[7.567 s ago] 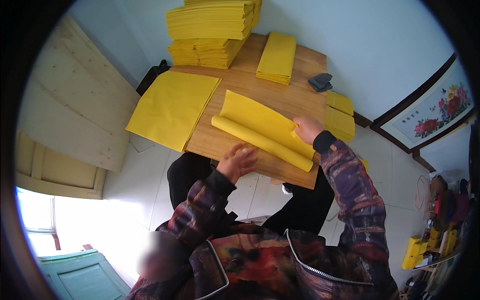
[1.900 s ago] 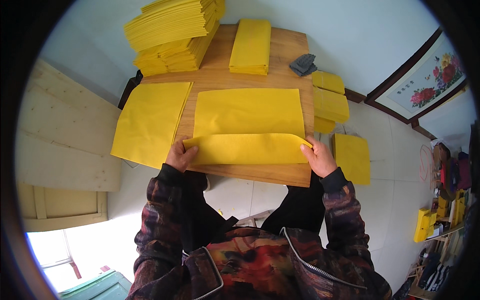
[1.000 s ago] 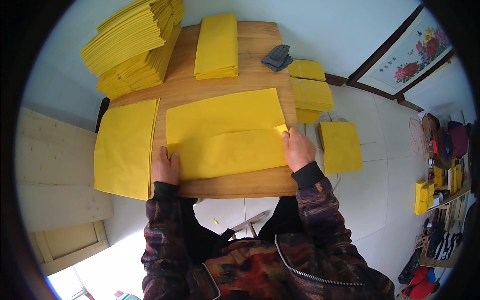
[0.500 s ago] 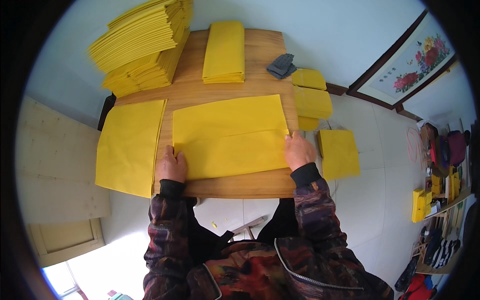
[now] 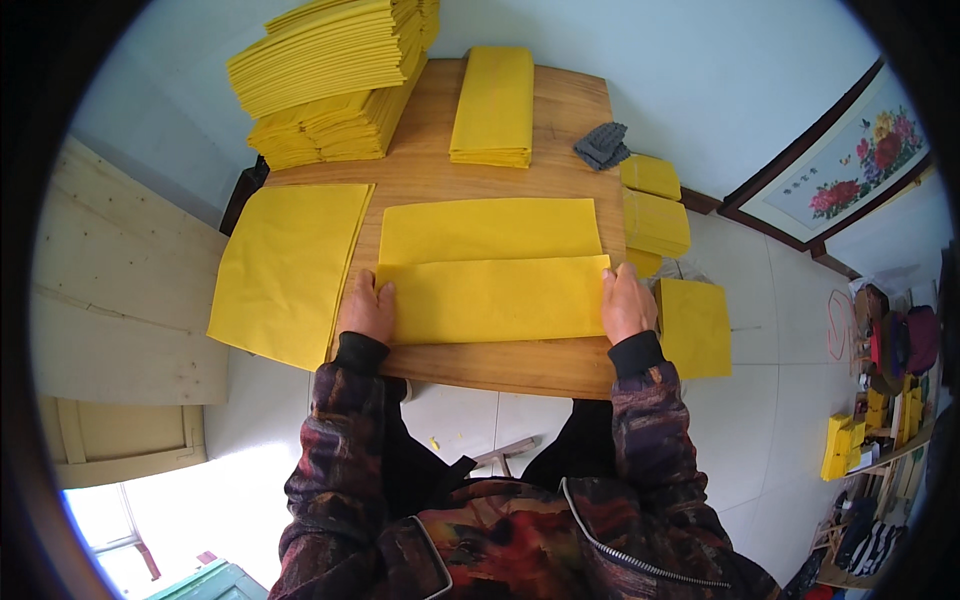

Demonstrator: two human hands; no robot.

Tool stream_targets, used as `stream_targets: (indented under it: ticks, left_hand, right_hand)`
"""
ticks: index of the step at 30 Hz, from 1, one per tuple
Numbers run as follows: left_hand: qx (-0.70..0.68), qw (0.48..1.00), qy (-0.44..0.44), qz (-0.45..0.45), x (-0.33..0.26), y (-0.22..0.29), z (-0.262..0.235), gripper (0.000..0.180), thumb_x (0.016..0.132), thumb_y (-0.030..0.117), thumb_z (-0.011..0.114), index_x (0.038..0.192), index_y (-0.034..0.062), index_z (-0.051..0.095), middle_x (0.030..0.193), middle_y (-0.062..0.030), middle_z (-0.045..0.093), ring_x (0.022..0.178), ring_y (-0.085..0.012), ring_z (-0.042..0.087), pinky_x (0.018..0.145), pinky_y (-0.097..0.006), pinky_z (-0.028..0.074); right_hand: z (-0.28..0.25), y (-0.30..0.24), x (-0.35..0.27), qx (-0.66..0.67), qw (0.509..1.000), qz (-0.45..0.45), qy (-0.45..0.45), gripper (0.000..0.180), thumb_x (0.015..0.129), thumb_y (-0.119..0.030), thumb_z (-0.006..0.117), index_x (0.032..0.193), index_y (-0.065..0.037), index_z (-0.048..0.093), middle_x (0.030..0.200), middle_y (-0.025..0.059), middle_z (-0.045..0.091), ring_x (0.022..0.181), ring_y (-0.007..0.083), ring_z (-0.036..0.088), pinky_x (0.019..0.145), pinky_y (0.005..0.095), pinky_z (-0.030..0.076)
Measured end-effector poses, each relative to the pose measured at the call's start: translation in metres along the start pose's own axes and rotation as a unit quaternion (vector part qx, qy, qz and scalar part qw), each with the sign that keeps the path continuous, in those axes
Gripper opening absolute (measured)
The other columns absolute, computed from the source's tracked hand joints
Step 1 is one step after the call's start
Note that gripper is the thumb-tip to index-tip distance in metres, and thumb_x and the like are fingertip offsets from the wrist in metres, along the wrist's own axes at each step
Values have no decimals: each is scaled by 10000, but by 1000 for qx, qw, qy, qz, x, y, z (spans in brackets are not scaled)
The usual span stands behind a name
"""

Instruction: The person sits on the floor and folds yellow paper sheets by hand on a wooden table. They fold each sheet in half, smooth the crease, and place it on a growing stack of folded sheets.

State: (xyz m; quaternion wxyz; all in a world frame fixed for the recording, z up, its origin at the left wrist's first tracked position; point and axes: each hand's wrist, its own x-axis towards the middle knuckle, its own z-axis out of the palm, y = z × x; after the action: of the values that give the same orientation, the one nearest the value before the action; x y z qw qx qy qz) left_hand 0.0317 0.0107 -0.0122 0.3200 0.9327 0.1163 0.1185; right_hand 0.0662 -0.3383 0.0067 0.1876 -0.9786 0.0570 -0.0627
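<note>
In front of me on the wooden table point(image 5: 455, 368) lies a yellow fabric sheet point(image 5: 490, 300), its near part folded over so the flap's edge runs across the middle. My left hand point(image 5: 368, 305) grips the left end of the fold, thumb on top. At the right end, my right hand point(image 5: 629, 303) pinches the flap's corner with thumb and fingers, the other fingers curled in. A flat pile of wider yellow sheets point(image 5: 285, 265) lies to the left of my left hand, overhanging the table's near edge.
Tall stacks of folded yellow fabric point(image 5: 325, 70) stand at the far left. A narrow folded pile point(image 5: 492, 105) lies at the far middle, with a dark grey cloth point(image 5: 602, 147) to its right. Yellow bundles point(image 5: 657, 222) sit beyond the table's right edge. A cluttered shelf point(image 5: 880, 455) is further right.
The near flap now lies flatter and straighter over the sheet, its edge more level. Both hands keep hold of its ends. The whole view has shifted, so the table appears further right.
</note>
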Motion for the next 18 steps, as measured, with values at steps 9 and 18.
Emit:
stream_targets:
  ticks: [9,18]
  left_hand:
    - [29,999,-39,-24,11,-8,2,331,858,267,595,990,-31,538,892,-292,612,862,-445,600,735,-473,477]
    - [32,997,-44,-53,15,-4,5,328,833,269,607,925,-43,559,860,-268,630,840,-424,614,728,-456,481]
  right_hand:
    - [5,-3,6,-48,999,16,-18,276,935,-291,508,932,-15,518,757,241,648,750,427,632,636,524,479]
    - [5,-7,10,-54,996,42,-52,278,921,-297,531,932,-20,538,774,222,662,769,410,644,661,505,487]
